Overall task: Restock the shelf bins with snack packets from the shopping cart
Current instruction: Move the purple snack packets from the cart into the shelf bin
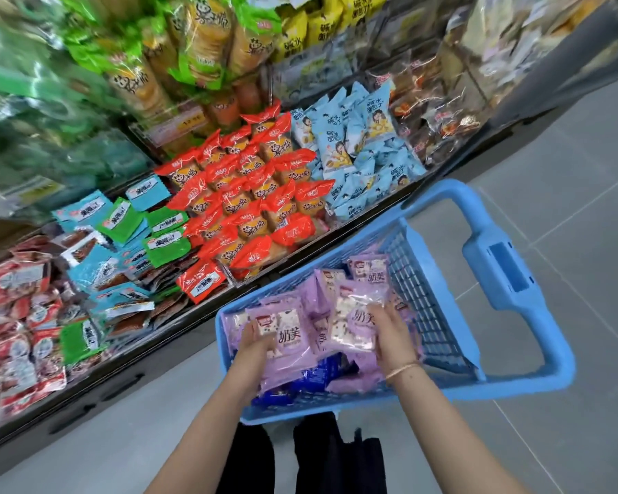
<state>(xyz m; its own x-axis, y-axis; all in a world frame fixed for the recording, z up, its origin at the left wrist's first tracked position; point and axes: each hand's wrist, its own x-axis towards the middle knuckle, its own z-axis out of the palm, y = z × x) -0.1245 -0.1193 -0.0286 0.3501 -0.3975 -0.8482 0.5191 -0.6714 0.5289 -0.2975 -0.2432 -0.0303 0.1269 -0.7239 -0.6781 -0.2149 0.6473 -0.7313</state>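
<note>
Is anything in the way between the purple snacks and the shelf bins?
Only the cart's blue wall. The left hand and right hand hold purple packets, and nothing blocks the way over it.

One view only: I ran the wide-angle head cam, pitched forward and down, frame rolled off level. The blue cart [500,269] sat close under the lens, near centre. Shelf bins [140,354] ran along the left and far side, floor tiles [568,172] right.
</note>
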